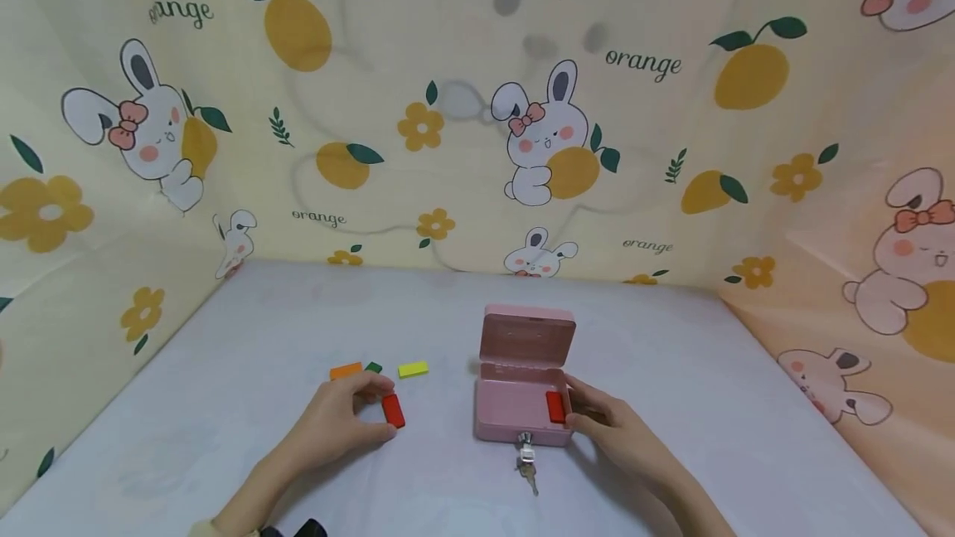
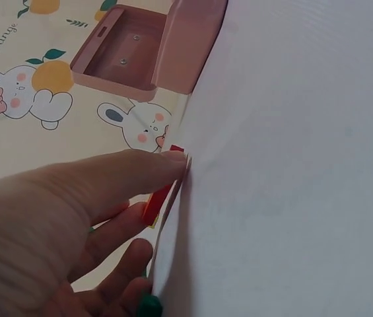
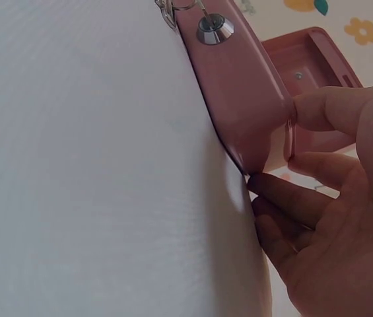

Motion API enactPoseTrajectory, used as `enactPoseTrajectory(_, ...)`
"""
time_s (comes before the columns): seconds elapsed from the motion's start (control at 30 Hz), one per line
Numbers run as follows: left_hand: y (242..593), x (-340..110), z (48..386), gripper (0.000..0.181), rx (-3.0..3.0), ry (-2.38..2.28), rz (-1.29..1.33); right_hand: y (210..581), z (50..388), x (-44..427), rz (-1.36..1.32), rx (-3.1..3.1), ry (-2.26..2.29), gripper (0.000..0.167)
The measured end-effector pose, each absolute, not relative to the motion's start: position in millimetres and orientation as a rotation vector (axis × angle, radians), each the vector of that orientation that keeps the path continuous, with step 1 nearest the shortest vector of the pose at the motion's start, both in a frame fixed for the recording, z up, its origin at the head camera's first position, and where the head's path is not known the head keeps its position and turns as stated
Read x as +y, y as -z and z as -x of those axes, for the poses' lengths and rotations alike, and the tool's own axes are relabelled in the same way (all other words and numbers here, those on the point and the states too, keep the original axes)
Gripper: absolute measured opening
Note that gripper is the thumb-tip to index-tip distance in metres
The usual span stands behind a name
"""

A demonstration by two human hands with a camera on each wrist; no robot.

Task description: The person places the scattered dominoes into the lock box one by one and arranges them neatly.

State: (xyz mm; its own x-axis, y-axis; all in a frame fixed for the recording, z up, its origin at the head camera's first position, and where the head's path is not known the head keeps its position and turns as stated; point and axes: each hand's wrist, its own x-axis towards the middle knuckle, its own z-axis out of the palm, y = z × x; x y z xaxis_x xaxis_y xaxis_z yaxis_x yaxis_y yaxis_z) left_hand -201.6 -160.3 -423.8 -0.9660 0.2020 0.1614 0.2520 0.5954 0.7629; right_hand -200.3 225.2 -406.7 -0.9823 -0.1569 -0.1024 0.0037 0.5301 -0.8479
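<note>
My left hand pinches a red block between thumb and finger, low over the white tabletop, left of a pink cash box. In the left wrist view the red block shows partly behind the thumb. The box stands with its lid raised. Another red block lies inside, along the right wall. At the box's right side my right hand grips the wall, thumb near the front corner. Keys hang from the front lock.
Behind the left hand lie an orange block, a green block partly hidden, and a yellow block. A patterned cloth walls in the white table at the back and sides.
</note>
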Motion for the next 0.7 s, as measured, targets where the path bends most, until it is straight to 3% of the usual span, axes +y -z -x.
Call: enactPoseTrajectory(0.7, 421.1, -156.3, 201.5, 0.043, -2.679, 1.483, 0.492, 405.6, 199.5, 224.8, 0.12, 2.588, 1.458, 0.059)
